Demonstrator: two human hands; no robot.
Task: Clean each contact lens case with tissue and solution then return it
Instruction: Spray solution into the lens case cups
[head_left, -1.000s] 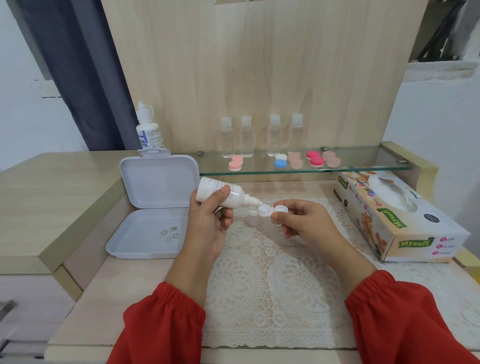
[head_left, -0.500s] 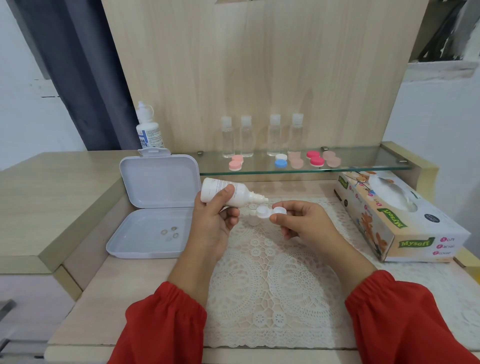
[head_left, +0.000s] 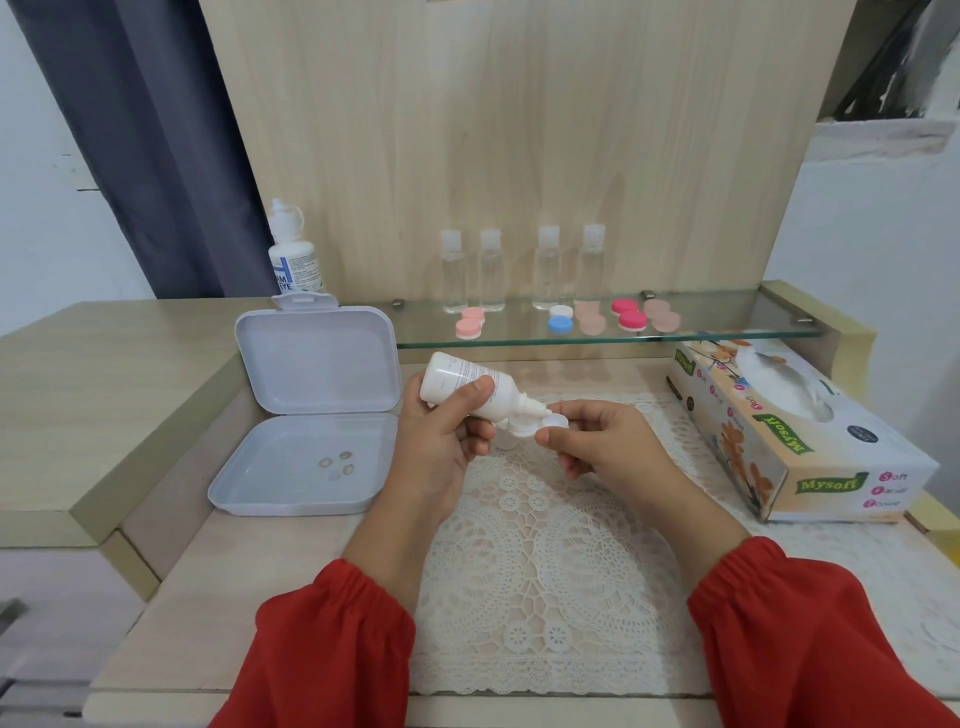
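Left hand (head_left: 441, 441): fingers and thumb curled round a small white solution bottle (head_left: 467, 384), which is tipped on its side with the nozzle pointing right and slightly down.
Right hand (head_left: 597, 441): thumb and fingers pinch a white contact lens case (head_left: 540, 423), held above the lace mat (head_left: 545, 561).
Bottle and case: the nozzle tip sits right at the open well of the case; whether they touch cannot be told.
Surface (head_left: 260, 597): pale wood, with the lace mat spread across its middle under both hands.
White box (head_left: 311, 415): to the left, lid flipped open and upright, with a few small round pieces lying in its base.
Tissue box (head_left: 789, 441): to the right on the surface, printed "Mysoft", with a tissue showing at its opening.
Glass shelf (head_left: 727, 317): behind the hands, holding four clear bottles (head_left: 519, 270) with white caps in a row, and in front of them several lens cases (head_left: 634, 314) in pink, blue and white, peach and deep pink.
Large bottle (head_left: 293, 254): stands upright at the back left, behind the white box.
Sleeves (head_left: 322, 649): red, gathered at both wrists.
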